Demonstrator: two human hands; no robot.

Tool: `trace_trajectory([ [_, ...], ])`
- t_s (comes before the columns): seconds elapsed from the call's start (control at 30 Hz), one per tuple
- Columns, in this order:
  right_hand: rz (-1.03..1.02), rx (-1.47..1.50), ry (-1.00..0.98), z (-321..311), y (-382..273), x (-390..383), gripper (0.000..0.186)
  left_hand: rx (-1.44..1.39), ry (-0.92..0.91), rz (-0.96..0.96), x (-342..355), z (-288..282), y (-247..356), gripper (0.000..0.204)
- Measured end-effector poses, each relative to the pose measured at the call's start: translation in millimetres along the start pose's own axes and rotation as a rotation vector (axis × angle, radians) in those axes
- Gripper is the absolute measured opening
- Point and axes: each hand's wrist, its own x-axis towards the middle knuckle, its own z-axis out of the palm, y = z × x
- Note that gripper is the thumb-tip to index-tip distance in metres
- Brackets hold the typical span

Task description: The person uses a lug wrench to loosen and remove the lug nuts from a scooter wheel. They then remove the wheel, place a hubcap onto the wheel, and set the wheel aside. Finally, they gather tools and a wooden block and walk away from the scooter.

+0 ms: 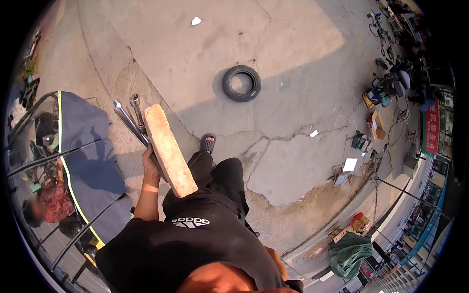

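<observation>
My left hand (151,160) is closed at the left of my body, its fingers partly hidden. It holds a long tan block (169,151) with rough edges; whether it is wood or brick I cannot tell. Gripped along with the block are several metal wrenches, their ends pointing away from me. One is a socket wrench (136,106) with a hollow round head; a shinier metal bar (128,119) lies beside it. My right hand is out of view; only a bit of that arm (277,263) shows beside my shirt.
A black tyre (243,84) lies flat on the cracked pavement ahead. At left stands a vehicle with a dark cover (90,161), a person (53,202) beyond it. To the right are an open cardboard box (377,126), a parked scooter (386,90) and a green-covered thing (350,255).
</observation>
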Motion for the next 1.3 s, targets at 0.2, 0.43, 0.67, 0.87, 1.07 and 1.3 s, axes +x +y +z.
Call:
trace_trajectory([
  [0.2, -0.153, -0.019, 0.103, -80.3, -142.5, -79.1, 0.012, 0.007, -0.036, 0.058, 138.9, 152.5, -47.8, 0.063],
  [0.43, -0.310, 0.016, 0.159, -202.2, -283.4, -143.8, 0.012, 0.054, -0.176, 0.175, 256.7, 337.7, -131.5, 0.066],
  [0.67, -0.356, 0.120, 0.155, -280.2, -347.5, -199.8, 0.012, -0.089, -0.289, 0.113, 377.0, 487.9, -187.5, 0.049],
  [0.87, -0.340, 0.274, 0.140, -372.9, -451.7, -283.6, 0.013, -0.113, -0.491, -0.060, 454.2, 555.1, -194.7, 0.059],
  [1.07, -0.326, 0.382, 0.153, -464.6, -521.1, -393.8, 0.014, 0.017, -0.286, 0.015, 586.8, 595.3, -209.8, 0.063],
  [1.3, -0.241, 0.446, 0.041, -520.8, -630.1, -561.4, 0.015, 0.047, -0.172, -0.046, 762.0, 711.4, -232.6, 0.055],
])
